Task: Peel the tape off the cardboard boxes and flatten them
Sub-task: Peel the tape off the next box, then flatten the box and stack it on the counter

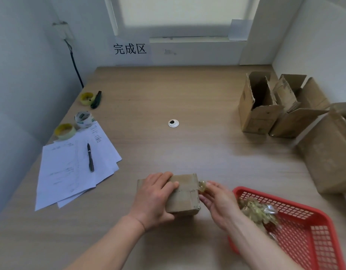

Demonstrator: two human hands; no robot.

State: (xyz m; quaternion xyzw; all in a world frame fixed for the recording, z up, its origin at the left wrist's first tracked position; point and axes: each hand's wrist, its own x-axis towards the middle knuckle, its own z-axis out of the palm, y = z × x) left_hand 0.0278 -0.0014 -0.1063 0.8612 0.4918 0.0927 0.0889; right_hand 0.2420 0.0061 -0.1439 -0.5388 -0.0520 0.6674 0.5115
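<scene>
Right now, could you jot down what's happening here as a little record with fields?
activity: peeling tape off a small box
left hand: holds the box down on the desk
right hand: pinches a crumpled tape end at the box's right edge
red basket: holds a wad of peeled tape
far right: open boxes standing, not yet flattened
left side: papers, pen, three tape rolls

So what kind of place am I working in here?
Probably an office desk set up as a box-recycling station: a wall sign reading 完成区, tape rolls beside paperwork, and opened cardboard boxes.
</scene>
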